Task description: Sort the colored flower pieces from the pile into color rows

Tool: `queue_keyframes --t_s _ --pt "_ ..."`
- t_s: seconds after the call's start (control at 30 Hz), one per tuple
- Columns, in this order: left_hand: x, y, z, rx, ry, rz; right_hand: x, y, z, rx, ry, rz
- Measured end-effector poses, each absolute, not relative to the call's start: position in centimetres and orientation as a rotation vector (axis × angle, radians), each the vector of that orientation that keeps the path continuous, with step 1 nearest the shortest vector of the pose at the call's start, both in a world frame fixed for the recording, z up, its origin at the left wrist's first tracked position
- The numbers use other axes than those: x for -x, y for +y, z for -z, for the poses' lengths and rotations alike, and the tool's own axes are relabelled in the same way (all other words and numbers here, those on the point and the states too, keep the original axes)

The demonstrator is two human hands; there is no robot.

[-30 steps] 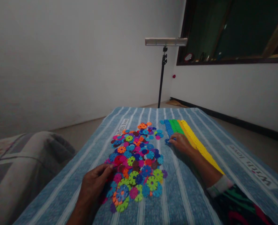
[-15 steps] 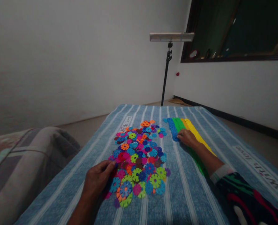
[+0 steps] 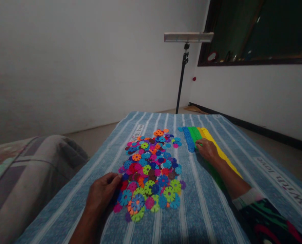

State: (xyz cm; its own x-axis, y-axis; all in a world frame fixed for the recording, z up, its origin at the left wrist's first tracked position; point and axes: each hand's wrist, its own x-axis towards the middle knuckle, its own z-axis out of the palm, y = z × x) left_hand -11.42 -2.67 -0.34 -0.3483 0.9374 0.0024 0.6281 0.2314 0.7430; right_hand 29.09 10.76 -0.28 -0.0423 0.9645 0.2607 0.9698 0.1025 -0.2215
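Observation:
A pile of colourful plastic snowflake discs (image 3: 151, 173) is spread over the striped cloth. At its left edge, my left hand (image 3: 104, 189) is closed, thumb and index finger close together beside a dark blue disc; what they hold, if anything, is hidden. My right hand (image 3: 207, 149) is in a pinch at the near end of a blue row of discs (image 3: 188, 139), partly over a green row (image 3: 193, 133). A bit of green shows at its fingertips, but I cannot tell whether it is a held piece. A yellow row (image 3: 221, 154) runs beneath and beyond the right wrist.
A blue striped cloth (image 3: 85, 193) covers the table. One loose blue disc (image 3: 180, 129) lies by the far end of the blue row. Left of the table is a grey-covered seat or bed (image 3: 49, 166). A lamp on a black stand (image 3: 181, 81) rises behind.
My right hand has shifted slightly right, from the blue row's end toward the green row. My left hand has drawn back slightly left at the pile's edge. The view has tilted slightly.

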Motion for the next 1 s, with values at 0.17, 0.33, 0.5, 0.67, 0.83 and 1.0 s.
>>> queue_keyframes --t_s 0.17,0.33,0.5,0.67,0.83,1.0 --pt "11.7 -2.6 0.2 -1.437 2.133 -0.883 -25.2 6.7 1.6 1.623 -2.209 -0.063" --pt "12.1 -2.6 0.4 -1.429 2.166 -0.860 -19.9 2.6 3.4 1.173 -2.419 -0.073" --pt "12.2 -2.8 0.4 -1.404 2.137 -0.828 -17.0 0.7 3.8 0.930 -2.451 0.029" --pt "11.8 -3.4 1.0 -1.403 1.998 -0.922 -16.0 -0.4 4.2 0.870 -2.474 -0.006" --pt "11.6 -3.7 1.6 -1.397 1.918 -0.966 -15.3 -0.9 4.5 0.815 -2.456 -0.067" --pt "11.7 -3.7 1.9 -1.403 1.821 -0.980 -14.4 -1.4 4.2 0.763 -2.439 -0.153"
